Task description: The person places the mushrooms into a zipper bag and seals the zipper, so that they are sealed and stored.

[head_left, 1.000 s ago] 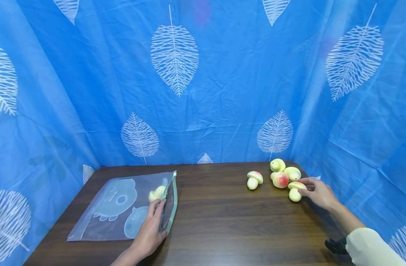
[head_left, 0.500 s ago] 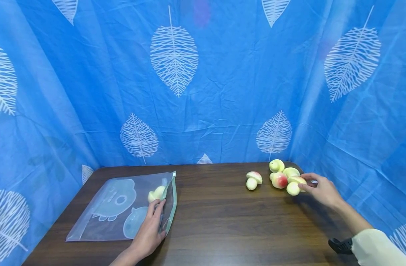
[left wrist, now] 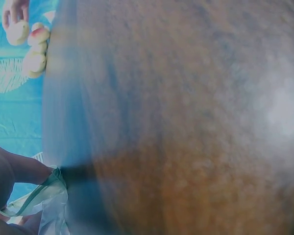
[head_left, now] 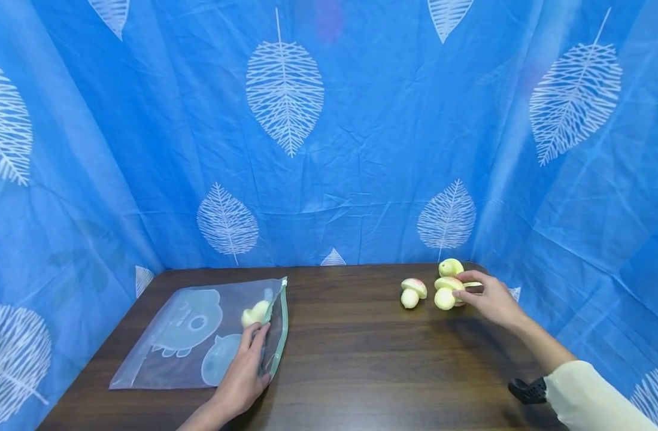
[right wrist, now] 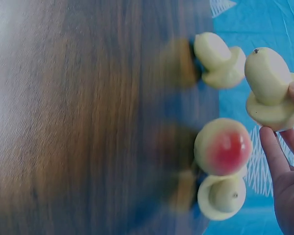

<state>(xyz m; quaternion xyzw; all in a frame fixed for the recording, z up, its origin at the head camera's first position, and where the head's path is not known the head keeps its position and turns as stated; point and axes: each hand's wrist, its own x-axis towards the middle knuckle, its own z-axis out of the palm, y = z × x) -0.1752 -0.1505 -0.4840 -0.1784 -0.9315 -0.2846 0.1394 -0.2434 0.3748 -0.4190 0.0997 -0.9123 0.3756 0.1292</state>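
My right hand (head_left: 493, 299) grips a pale yellow toy mushroom (right wrist: 267, 76) between thumb and fingers, raised off the table in the right wrist view. It hangs in front of other toy mushrooms at the back right, partly hiding them in the head view. One mushroom with a red-blushed cap (right wrist: 223, 147) lies close to another paler mushroom (right wrist: 221, 197). My left hand (head_left: 241, 377) holds the mouth of a translucent zip bag (head_left: 161, 359) at its green edge, the thumb pinching it in the left wrist view. Inside the bag, near its mouth, lies a yellow mushroom (head_left: 255, 313).
A separate mushroom (head_left: 413, 293) lies left of the cluster. The dark wooden table (head_left: 361, 359) ends against a blue leaf-print curtain (head_left: 372, 149) at the back and both sides. A black strap (head_left: 527, 391) shows at my right sleeve.
My right hand has lifted a mushroom from the right front of the cluster and carried it leftward over the others. The left hand and the bag stay in place.
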